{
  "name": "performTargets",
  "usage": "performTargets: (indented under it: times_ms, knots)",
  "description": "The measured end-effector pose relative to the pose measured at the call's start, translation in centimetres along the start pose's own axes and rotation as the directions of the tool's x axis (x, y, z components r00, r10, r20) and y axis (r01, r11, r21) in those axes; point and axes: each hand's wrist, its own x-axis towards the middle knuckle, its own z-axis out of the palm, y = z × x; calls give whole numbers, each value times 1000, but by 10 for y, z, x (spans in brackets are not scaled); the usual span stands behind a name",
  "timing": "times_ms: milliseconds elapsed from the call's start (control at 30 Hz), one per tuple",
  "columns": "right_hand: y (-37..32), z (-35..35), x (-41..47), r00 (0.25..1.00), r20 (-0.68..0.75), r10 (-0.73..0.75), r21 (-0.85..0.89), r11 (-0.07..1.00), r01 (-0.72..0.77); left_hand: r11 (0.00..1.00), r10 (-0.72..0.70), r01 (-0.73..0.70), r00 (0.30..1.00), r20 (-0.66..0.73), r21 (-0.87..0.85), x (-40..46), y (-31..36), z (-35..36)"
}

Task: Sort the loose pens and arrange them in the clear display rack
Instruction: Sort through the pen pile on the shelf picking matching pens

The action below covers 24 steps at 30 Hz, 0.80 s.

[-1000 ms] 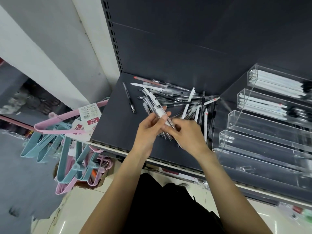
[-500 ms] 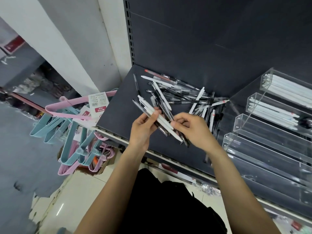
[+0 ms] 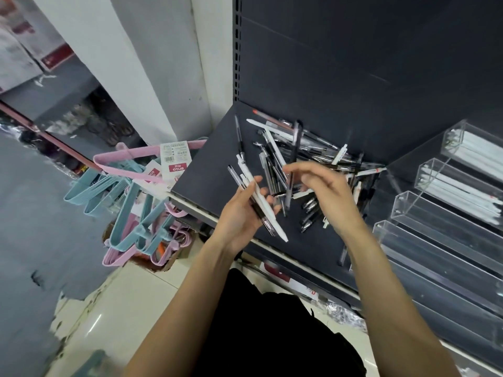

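Two hands are working over the dark shelf (image 3: pixel 206 164), and they are standing further apart now than half a second ago, when their fingertips were almost meeting. The left hand (image 3: pixel 241 213) is still holding its bundle of pens (image 3: pixel 258 202), but the bundle is now lying more along the palm, with the white tip pointing down toward the shelf edge. The fingers of this hand are curling around the bundle, so it is closed on it. The right hand (image 3: pixel 325 191) was low on the pile before; now it is lifting a single dark pen (image 3: pixel 292 164) which is standing almost upright between the two hands. Its thumb and first fingers are pinching this pen near the lower part, while the other fingers are spreading loosely; the hand is a little blurred.

Behind both hands, the pile of loose pens (image 3: pixel 313 153) is lying on the shelf, black, clear and white ones crossing each other. To the right of the right hand, the clear display rack (image 3: pixel 435 213) is standing in steps; its two far compartments are holding white pens (image 3: pixel 468 183). Far to the left of the left hand, pink and blue hangers (image 3: pixel 130 202) are hanging below the shelf edge.
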Motion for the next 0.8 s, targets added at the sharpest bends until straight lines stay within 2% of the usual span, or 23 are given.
performTargets:
  times_ms: [133, 233, 300, 433, 567, 667, 800]
  knots:
    - [3, 14, 4, 998, 51, 30, -179, 984, -20, 1000, -11, 12, 1000, -27, 15, -2, -3, 0]
    - [3, 24, 8, 991, 51, 121, -208, 972, -108, 999, -28, 28, 1000, -4, 16, -3, -8, -1]
    - [3, 29, 10, 992, 24, 127, -268, 956, -116, 999, -44, 44, 999, 8, -13, -4, -9, 0]
    - [6, 39, 10, 999, 18, 46, -380, 924, -36, 998, -52, 53, 998, 31, -46, -3, -10, -1]
    - [4, 39, 10, 998, 52, -45, -612, 788, 68, 988, -45, 48, 999, 22, -144, 0, -9, -6]
    - [-9, 33, 21, 998, 41, -38, -581, 812, 55, 998, -7, 7, 1000, 8, -63, 3, -8, -10]
    - [-19, 34, 60, 979, 195, 59, -605, 793, 73, 1000, -23, 23, 999, 30, 22, 0, -6, -10]
